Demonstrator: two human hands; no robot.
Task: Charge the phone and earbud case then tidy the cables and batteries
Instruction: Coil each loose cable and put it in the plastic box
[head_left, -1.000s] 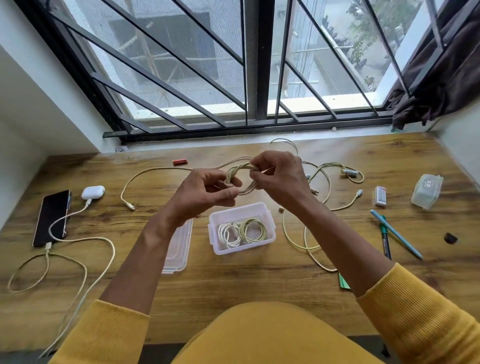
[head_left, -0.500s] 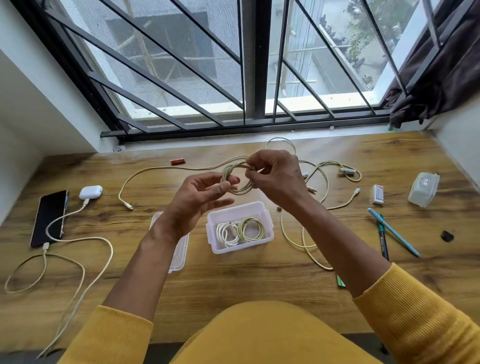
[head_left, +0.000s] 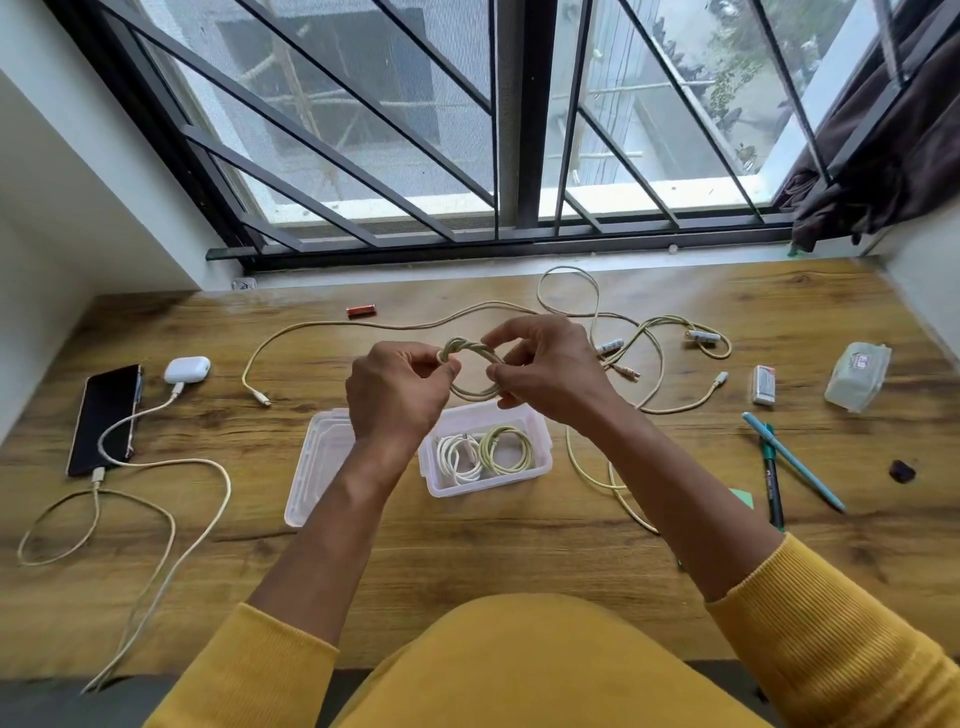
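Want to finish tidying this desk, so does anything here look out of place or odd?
Yes. A red battery lies alone near the window, far from the clear box. Loose yellow cables sprawl tangled behind the right hand. The box lid lies beside the box, off. Nothing looks damaged or spilled.

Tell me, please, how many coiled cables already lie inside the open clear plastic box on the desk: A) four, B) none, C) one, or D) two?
D: the clear plastic box holds two coils side by side, a white coil and a yellowish coil, while both hands, left hand and right hand, hold a third coil in the air above it.
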